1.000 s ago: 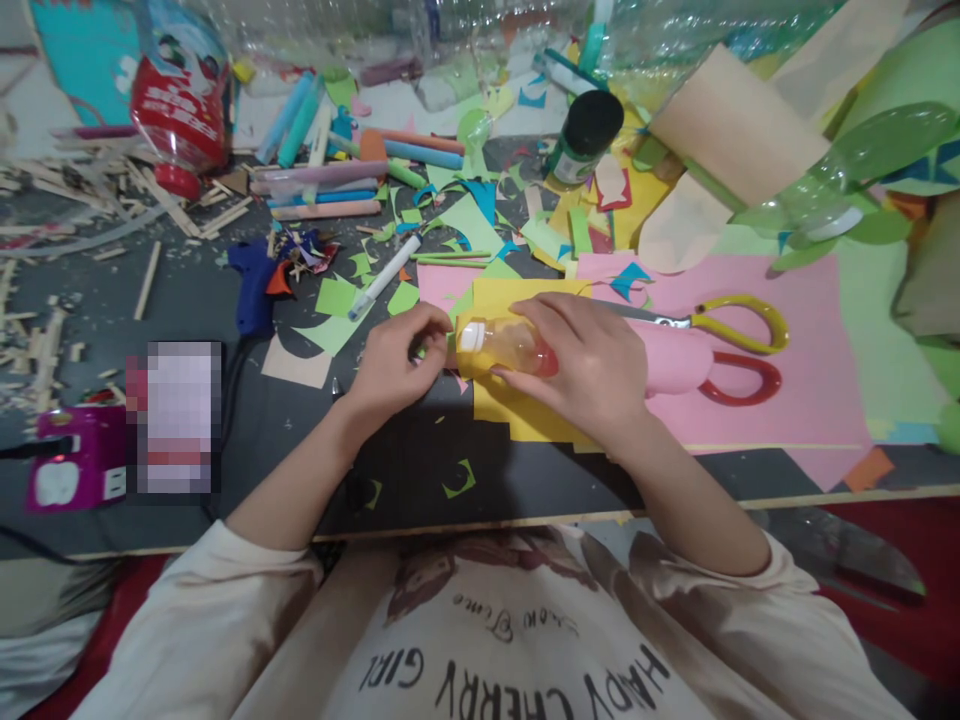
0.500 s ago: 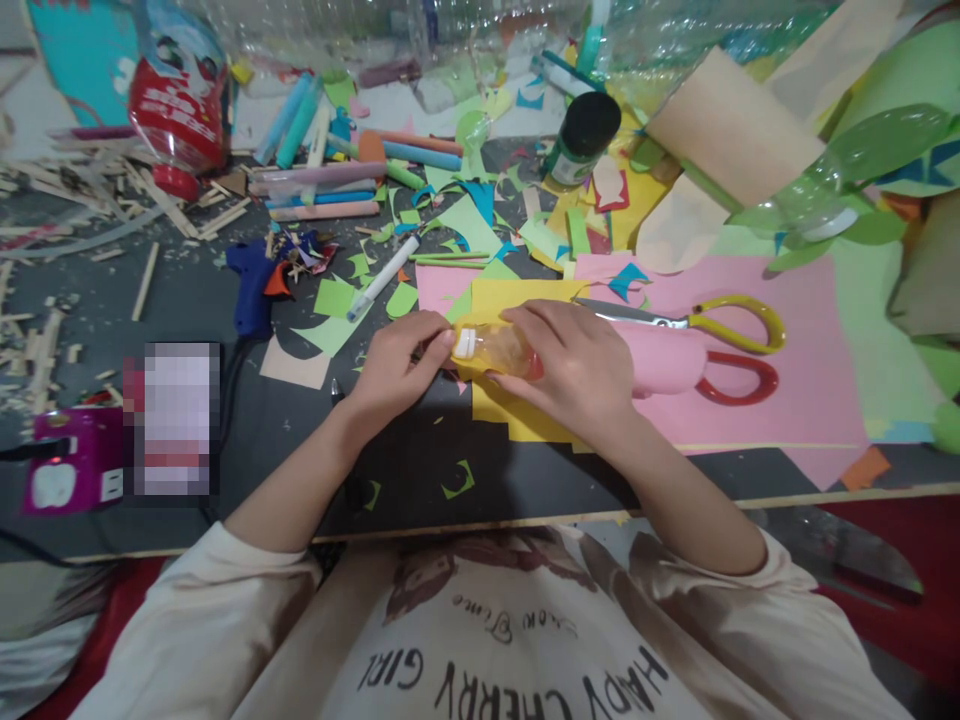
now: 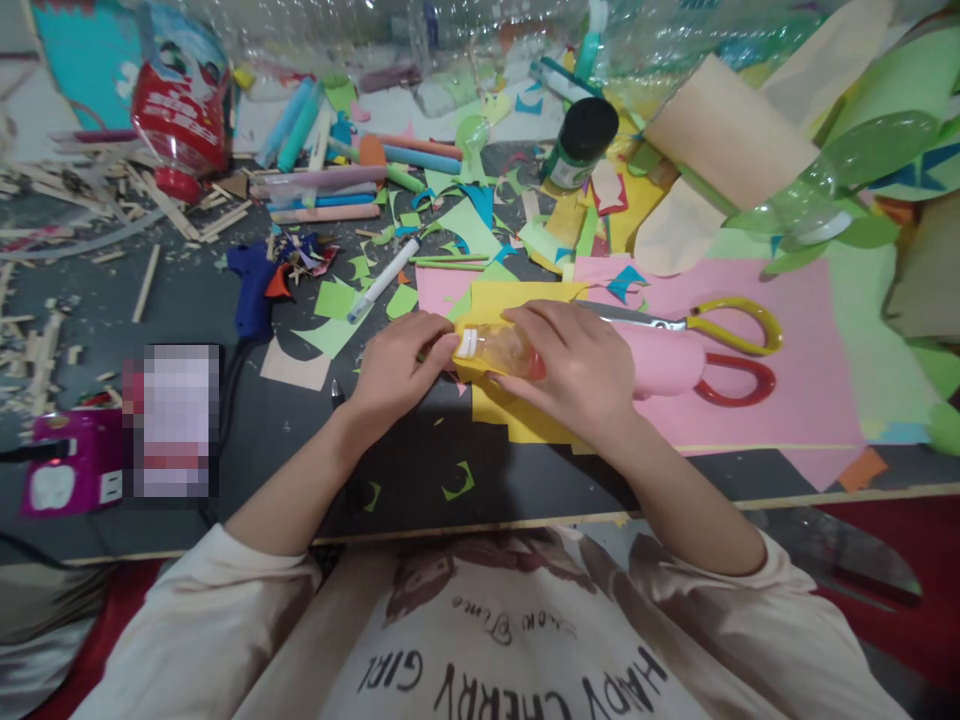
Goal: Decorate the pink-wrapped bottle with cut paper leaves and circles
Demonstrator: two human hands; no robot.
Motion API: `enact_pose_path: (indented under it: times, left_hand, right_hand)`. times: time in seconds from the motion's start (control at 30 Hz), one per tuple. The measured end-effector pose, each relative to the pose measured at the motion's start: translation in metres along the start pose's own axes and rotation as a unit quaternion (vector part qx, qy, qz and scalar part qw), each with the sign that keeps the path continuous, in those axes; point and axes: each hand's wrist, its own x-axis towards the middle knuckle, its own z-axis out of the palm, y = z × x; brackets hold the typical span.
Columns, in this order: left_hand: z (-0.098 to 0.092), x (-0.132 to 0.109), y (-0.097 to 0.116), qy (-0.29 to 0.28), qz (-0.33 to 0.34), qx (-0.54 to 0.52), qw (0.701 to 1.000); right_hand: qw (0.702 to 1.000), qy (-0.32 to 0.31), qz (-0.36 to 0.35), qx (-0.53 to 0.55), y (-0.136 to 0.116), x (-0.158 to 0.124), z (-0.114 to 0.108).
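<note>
A clear plastic bottle [image 3: 501,350] with a white ring at its neck lies on its side over yellow paper [image 3: 540,422]. My right hand [image 3: 577,365] is wrapped over the bottle's body, fingers closed around it. A pink rolled surface [image 3: 667,362] shows on the other side of that hand; whether it belongs to the bottle I cannot tell. At the neck end, my left hand [image 3: 409,365] has thumb and fingers pinched together on the edge of the yellow paper. Scissors [image 3: 739,325] with one yellow and one red handle lie right of my right hand.
Pink paper sheets [image 3: 795,400] spread to the right. On the left are a blue glue gun [image 3: 253,288], a phone [image 3: 178,420] and a purple power adapter [image 3: 79,460]. Behind lie a marker [image 3: 386,278], paper scraps, a dark-capped jar [image 3: 581,142] and a red-labelled bottle [image 3: 182,110].
Hardly anything differs. My left thumb and the bottle's neck have shifted very slightly to the right; both hands keep their hold.
</note>
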Motion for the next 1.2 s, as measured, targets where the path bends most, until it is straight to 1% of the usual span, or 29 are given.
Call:
enact_pose_path:
  times: [0.13, 0.27, 0.4, 0.5, 0.57, 0.77, 0.9, 1.0, 1.1, 1.17, 1.2]
  left_hand:
    - [-0.001, 0.002, 0.002, -0.005, -0.030, -0.067, 0.997]
    - [0.001, 0.004, 0.003, -0.026, -0.088, -0.167, 0.982]
    - [0.002, 0.005, 0.004, -0.028, -0.119, -0.216, 0.969]
    - [0.002, 0.005, 0.004, -0.022, -0.128, -0.229, 0.965]
    - [0.003, 0.005, 0.004, -0.025, -0.130, -0.240, 0.962]
    - [0.003, 0.009, 0.000, -0.049, -0.127, -0.290, 0.947]
    - [0.004, 0.009, -0.001, -0.093, -0.139, -0.345, 0.924]
    - [0.005, 0.007, 0.001, -0.107, -0.147, -0.393, 0.902]
    - [0.007, 0.005, 0.002, -0.121, -0.149, -0.417, 0.889]
    - [0.008, 0.005, 0.002, -0.114, -0.157, -0.412, 0.890]
    - [0.008, 0.006, 0.002, -0.097, -0.160, -0.402, 0.896]
  right_hand:
    - [1.000, 0.000, -0.006, 0.008, 0.000, 0.000, 0.001]
    - [1.000, -0.013, -0.002, 0.007, -0.001, 0.000, 0.001]
    - [1.000, -0.013, -0.009, 0.004, -0.001, 0.000, 0.000]
    - [1.000, 0.000, -0.016, -0.001, -0.001, 0.000, 0.000]
    - [1.000, -0.003, -0.009, 0.001, -0.001, 0.001, 0.001]
    - [1.000, -0.010, 0.007, 0.009, -0.001, 0.002, -0.003]
    - [1.000, -0.013, 0.010, 0.008, 0.000, 0.003, -0.007]
    - [1.000, -0.007, 0.006, 0.014, 0.001, 0.003, -0.009]
    - [1.000, 0.004, -0.004, 0.015, 0.001, 0.003, -0.009]
    - [1.000, 0.003, -0.005, 0.014, 0.000, 0.002, -0.009]
    - [1.000, 0.001, -0.004, 0.015, 0.000, 0.002, -0.008]
